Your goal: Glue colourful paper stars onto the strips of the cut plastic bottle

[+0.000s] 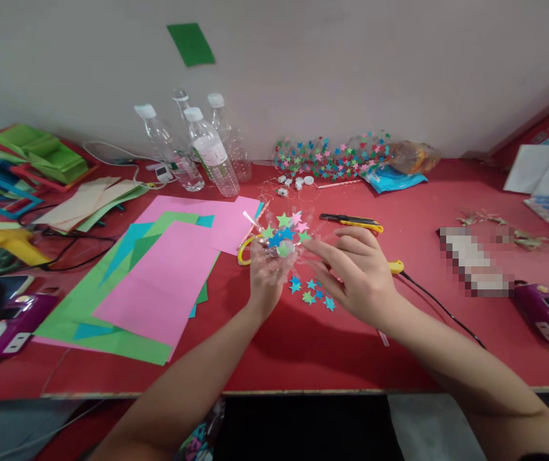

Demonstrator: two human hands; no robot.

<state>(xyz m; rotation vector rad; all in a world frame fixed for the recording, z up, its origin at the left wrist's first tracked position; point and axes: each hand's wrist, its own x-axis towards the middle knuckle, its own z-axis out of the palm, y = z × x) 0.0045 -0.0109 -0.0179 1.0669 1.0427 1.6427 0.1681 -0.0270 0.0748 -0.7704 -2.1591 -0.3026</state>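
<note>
Left grip (267,275) is closed round the clear piece (281,248), holding it up over the worktop (418,218), roughly in the middle of the view. Thin clear strips splay outward from the piece, with green, pink and blue stars on it. Right grip (368,275) is at the right side of the piece, palm down, fingers partly bent, index fingertip by a green star; whether it pinches anything or only touches, I cannot tell.

Just below the piece, between the two forearms, a small group of loose stars (310,291) lies on the worktop, mostly blue. Yellow-handled scissors (243,251) lie partly behind the left grip. Beyond the right grip is a black and yellow cutter (351,222), and to the right of that grip a yellow tool (396,267) shows, with a black cord.

Overlapping pink, green and blue paper (154,282) covers much of the left side. Clear bottles (214,157) with white caps stand near the wall (351,64). To their right a star-covered clear item (332,157) lies along the wall, beside a blue packet (394,180). A green card (191,45) is up on the wall
</note>
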